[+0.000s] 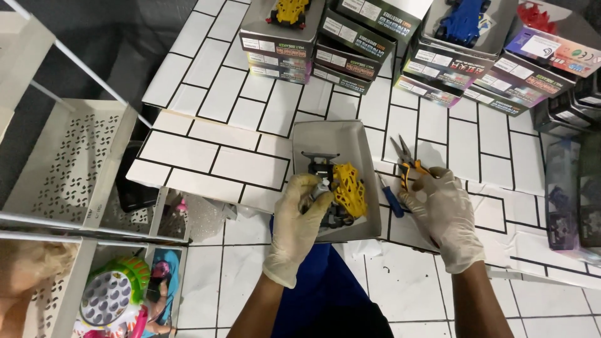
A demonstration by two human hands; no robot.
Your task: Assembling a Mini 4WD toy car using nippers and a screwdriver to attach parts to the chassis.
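Stacked boxes (350, 44) block beyond; white tabletop (219, 94) leftward free.

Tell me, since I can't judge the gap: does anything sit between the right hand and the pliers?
Nothing visible does. The gloved right hand already touches the orange-handled metal pliers lying on the white tiled table; the blue-handled screwdriver lies beside them.

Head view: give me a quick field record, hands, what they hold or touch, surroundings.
left hand: gloved, grips the yellow-and-black toy car over the grey box tray
right hand: gloved, on the orange-handled pliers
blue-handled tool: lies on the tiled table between tray and right hand
stacked kit boxes: far edge of table
white rack: person's left side, toys on its lower shelf
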